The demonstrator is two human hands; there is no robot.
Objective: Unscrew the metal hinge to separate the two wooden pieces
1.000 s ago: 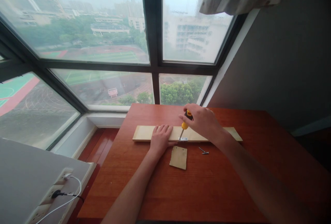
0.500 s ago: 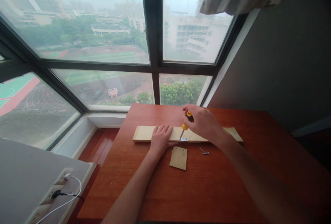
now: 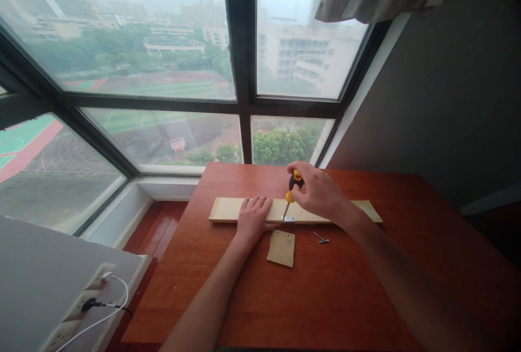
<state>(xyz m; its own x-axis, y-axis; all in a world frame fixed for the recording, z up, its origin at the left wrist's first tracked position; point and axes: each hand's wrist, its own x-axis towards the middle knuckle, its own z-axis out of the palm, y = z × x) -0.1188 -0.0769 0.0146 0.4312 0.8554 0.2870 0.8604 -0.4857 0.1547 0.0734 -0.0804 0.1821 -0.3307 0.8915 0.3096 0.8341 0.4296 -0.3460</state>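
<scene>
A long pale wooden board [image 3: 227, 210] lies crosswise on the reddish-brown table. My left hand [image 3: 253, 221] rests on it, fingers stretched out flat and thumb near the front edge. In my right hand [image 3: 319, 189] is a yellow and black screwdriver [image 3: 290, 196], tilted, its shaft pointing down. The tip meets the left end of a small silver metal hinge or plate [image 3: 289, 219] at the board's front edge. Any screw under the tip is too small to make out. Just in front lies a small tan square piece [image 3: 281, 249] with two holes near its top edge.
Two loose screws [image 3: 323, 240] lie on the table [image 3: 325, 298] right of the tan piece. Large windows stand behind the table. At the lower left, a wall with sockets [image 3: 83, 304] has a white cable and a black plug in it.
My right hand's fingers have shifted and opened a little around the screwdriver handle, so more of its black part shows. My left hand and the board have stayed in place.
</scene>
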